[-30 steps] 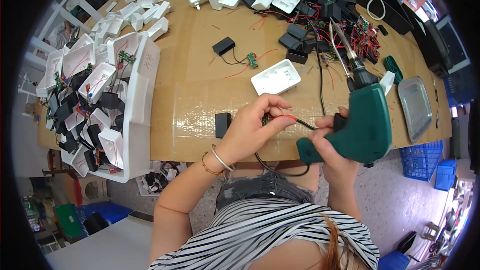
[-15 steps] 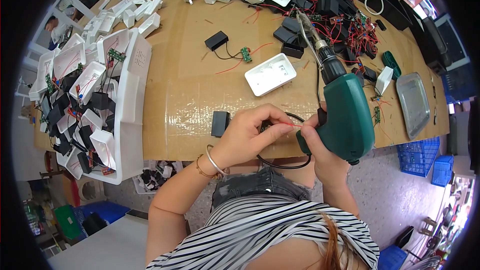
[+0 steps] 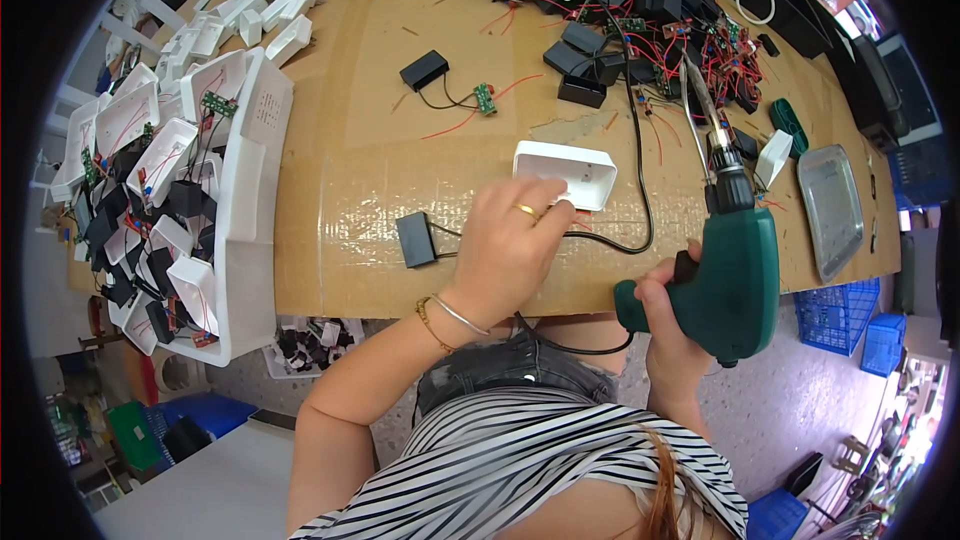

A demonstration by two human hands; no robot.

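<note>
My right hand point(image 3: 670, 325) is wrapped round the grip of a green soldering gun point(image 3: 742, 280), its metal tip pointing to the far side of the table. My left hand point(image 3: 510, 240) has its fingers closed on the near rim of a white plastic case point(image 3: 592, 168), which is tilted up. Its fingertips partly cover that rim. Beside my left wrist lies a black box point(image 3: 416, 240), and its thin black wires run under the hand. Farther off, a second black box point(image 3: 424, 71) is wired to a small green circuit board point(image 3: 485, 98) with red leads.
A white bin point(image 3: 262, 130) at the left holds cases, boards and black boxes. White cases point(image 3: 255, 15) and a heap of black boxes and red wires point(image 3: 700, 50) cover the far side. A metal tray point(image 3: 832, 202) lies at the right. A black cable point(image 3: 645, 190) loops across the table.
My left hand has let go of the red wire and moved onto the white case, which is now tilted. The soldering gun has swung right, away from my left hand.
</note>
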